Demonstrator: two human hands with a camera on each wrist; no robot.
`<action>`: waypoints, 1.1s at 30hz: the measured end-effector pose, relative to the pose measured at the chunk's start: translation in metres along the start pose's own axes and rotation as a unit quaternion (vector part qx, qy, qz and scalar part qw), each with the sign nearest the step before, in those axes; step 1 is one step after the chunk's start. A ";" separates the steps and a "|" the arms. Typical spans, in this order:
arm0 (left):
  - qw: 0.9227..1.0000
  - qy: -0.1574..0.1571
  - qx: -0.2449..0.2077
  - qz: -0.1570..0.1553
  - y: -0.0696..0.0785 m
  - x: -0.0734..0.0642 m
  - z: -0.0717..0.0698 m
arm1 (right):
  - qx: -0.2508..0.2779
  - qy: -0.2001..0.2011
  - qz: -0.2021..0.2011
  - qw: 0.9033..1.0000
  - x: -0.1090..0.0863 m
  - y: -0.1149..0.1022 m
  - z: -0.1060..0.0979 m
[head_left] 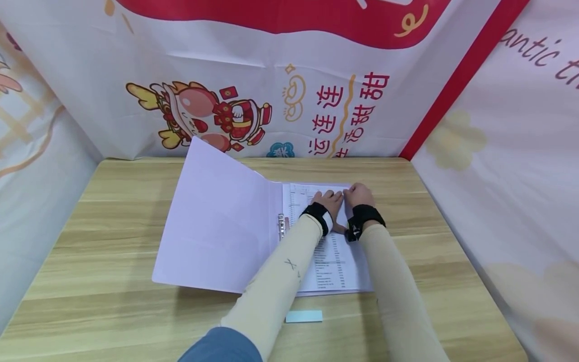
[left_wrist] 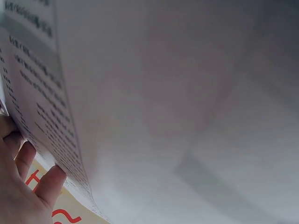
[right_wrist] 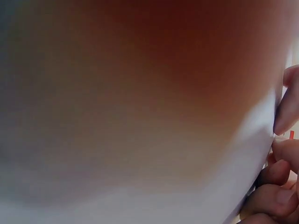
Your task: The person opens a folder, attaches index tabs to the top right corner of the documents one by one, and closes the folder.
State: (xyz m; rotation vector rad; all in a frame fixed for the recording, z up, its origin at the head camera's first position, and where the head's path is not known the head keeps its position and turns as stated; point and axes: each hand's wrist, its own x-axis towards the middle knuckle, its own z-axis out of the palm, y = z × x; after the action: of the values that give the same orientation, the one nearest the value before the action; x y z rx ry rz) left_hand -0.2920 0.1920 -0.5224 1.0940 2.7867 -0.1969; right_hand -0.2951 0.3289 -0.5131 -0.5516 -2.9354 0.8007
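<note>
Status of work, with all positions given relative to the folder (head_left: 212, 221). The folder lies open on the counter (head_left: 90, 256), its cover spread to the left and tilted up off the surface. The papers (head_left: 330, 276), printed with tables, lie inside the right half of the folder. The metal clip (head_left: 281, 226) sits along the fold of the folder, just beside the left edge of the papers.

State of the hands: the hands are near each other over the upper right part of the folder. The left hand (head_left: 330, 202) rests on the papers with its fingers extended. The right hand (head_left: 359, 193) is at the upper right corner of the papers, fingers curled and apparently pinching the edge; both wrist views show a sheet close to the camera, too blurred for detail.

Completed, as judged from the present layout: the folder is open and the papers are inside its right half. In hand: handling of the papers at their upper right corner, which appears to be under way rather than finished. Outstanding: the cover of the folder is not closed, and the blue strip (head_left: 304, 316) lies outside the folder, just beyond its near edge, untouched. Whether the clip secures the papers cannot be determined, since the left forearm hides part of that area
</note>
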 end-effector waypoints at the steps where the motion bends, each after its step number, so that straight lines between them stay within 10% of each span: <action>1: 1.000 0.000 0.003 0.001 0.000 0.000 0.001 | -0.002 -0.002 0.001 1.000 0.000 0.000 0.000; 33: 0.999 -0.032 -0.007 0.003 0.000 -0.008 -0.013 | -0.012 -0.062 0.001 0.998 -0.001 0.008 -0.016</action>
State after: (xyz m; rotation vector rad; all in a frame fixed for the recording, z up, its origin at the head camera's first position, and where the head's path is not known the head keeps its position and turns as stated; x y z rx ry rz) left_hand -0.2874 0.1885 -0.5080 1.0736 2.7245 -0.2071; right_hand -0.2890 0.3427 -0.5028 -0.5261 -3.0613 0.8298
